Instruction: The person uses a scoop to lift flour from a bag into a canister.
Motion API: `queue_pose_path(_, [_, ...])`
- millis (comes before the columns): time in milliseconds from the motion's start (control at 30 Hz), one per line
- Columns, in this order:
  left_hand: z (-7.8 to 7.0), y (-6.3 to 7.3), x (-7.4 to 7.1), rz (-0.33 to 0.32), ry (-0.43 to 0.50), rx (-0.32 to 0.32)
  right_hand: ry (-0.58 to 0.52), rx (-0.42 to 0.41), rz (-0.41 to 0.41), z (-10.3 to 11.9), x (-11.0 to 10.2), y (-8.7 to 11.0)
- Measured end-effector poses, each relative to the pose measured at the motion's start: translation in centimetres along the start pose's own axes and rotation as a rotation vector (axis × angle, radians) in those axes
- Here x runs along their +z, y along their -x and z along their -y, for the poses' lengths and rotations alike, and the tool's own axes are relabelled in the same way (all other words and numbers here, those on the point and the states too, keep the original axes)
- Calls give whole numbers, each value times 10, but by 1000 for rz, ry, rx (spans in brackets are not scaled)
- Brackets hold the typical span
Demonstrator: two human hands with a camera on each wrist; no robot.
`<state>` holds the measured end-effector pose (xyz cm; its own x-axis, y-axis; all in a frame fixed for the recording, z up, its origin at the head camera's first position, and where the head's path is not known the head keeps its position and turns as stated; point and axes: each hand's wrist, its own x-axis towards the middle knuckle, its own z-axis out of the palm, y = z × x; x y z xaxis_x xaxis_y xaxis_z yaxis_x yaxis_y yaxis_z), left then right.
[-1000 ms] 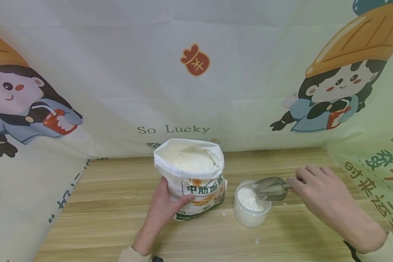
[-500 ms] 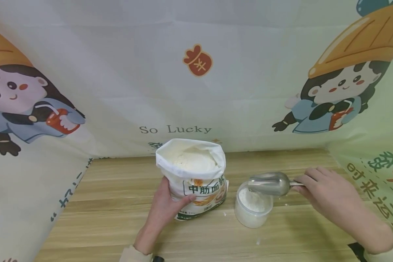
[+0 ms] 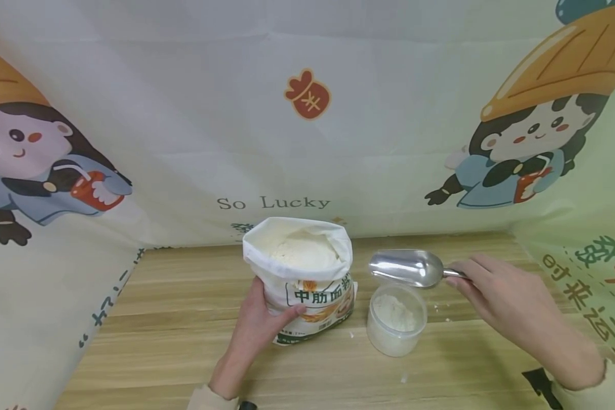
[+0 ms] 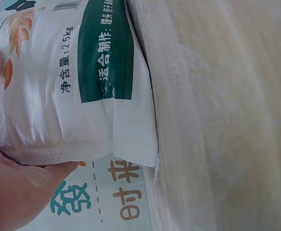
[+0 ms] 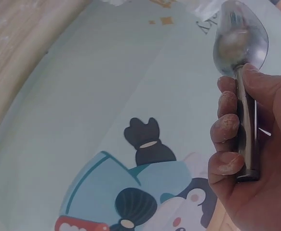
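An open white bag of flour (image 3: 312,313) stands on the table, its top folded out and flour showing inside. My left hand (image 3: 258,327) grips the bag's left side, thumb across the printed front; the left wrist view shows the bag's lower part (image 4: 44,110) close up. My right hand (image 3: 502,296) holds a metal scoop (image 3: 407,267) by its handle, fingers curled round it in the right wrist view. The scoop's bowl hovers above and behind a clear round tub (image 3: 394,341), hollow side up. White flour (image 3: 394,313) fills much of the tub.
The wooden table (image 3: 174,319) bears small specks of spilled flour near the tub. A printed cloth (image 3: 389,142) with cartoon figures hangs behind the table and along both sides. A dark strap (image 3: 540,387) shows by the right wrist.
My right hand has turned the scoop from tipped into the tub to level and raised it up and left, clear of the rim. My left hand keeps its hold on the bag.
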<state>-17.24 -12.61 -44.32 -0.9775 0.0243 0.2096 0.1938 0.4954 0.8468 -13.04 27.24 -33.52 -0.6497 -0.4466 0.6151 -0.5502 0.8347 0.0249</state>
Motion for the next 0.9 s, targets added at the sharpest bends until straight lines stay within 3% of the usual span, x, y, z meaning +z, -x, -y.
queue_pose_path(467, [-2,2,0,-5,-10,-3,-70,-18,-73,19,4,-23])
queue_pose_path(900, [-1,1,-1,2,-2,-12,-19,4,5,46,4,-53])
